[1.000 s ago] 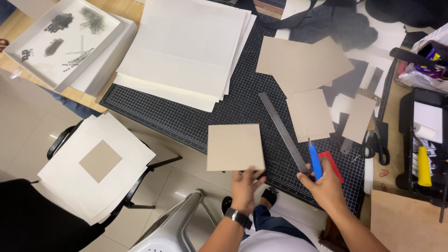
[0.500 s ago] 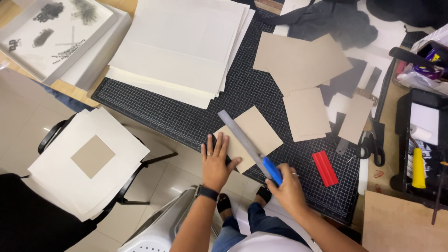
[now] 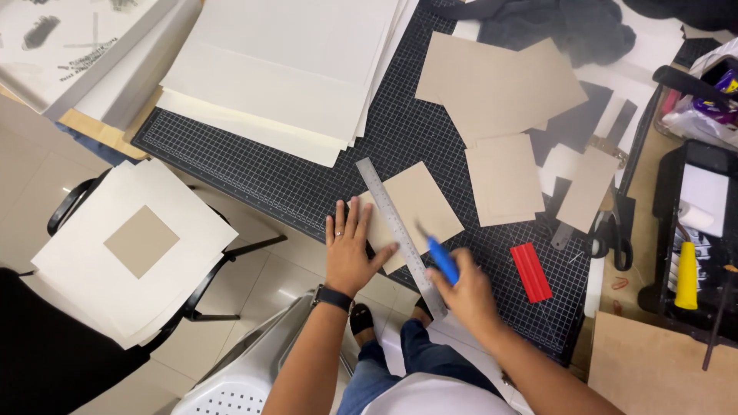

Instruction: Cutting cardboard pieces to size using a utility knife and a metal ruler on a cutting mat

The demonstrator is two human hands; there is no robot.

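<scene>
Here the left hand (image 3: 350,250) lies spread, pinning the steel ruler (image 3: 400,234) across a tan card (image 3: 415,207) on the black cutting mat (image 3: 307,184) so neither slips, while the right hand (image 3: 465,296) grips a blue knife (image 3: 442,260) against the ruler's edge.

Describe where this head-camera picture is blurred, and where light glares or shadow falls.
Head view: the right hand and its blue-handled knife smear with motion blur; the left hand, metal ruler and cardboard piece stay sharp; pale glare sits on the floor tiles; shadows are soft.
</scene>
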